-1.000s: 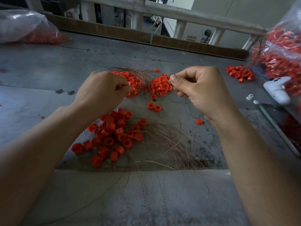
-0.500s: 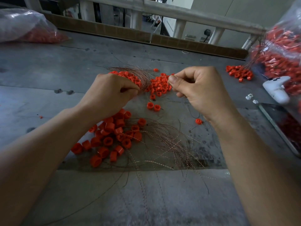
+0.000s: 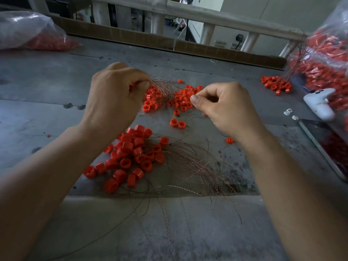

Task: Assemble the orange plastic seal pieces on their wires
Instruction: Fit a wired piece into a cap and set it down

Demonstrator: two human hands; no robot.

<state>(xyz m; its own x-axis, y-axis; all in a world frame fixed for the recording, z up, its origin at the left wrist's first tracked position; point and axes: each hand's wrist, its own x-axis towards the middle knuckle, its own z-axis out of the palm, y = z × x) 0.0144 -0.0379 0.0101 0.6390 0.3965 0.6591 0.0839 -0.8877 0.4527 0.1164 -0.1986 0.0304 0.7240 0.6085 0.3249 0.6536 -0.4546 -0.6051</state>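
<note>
Over a grey metal surface (image 3: 56, 91), the left hand (image 3: 114, 98) holds a small orange plastic seal piece (image 3: 133, 84) in a pinching grip. The right hand (image 3: 227, 108) has its grip pressed together, apparently on a thin copper wire too fine to make out. Threading well probably means steadying the piece and aligning the wire tip

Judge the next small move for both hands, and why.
Probably bring the hands together and thread the wire into the piece. The left hand grips an orange seal piece, barely showing between its fingers; the right hand pinches thumb to forefinger, apparently on a thin wire too fine to see. A gap separates them.
</note>
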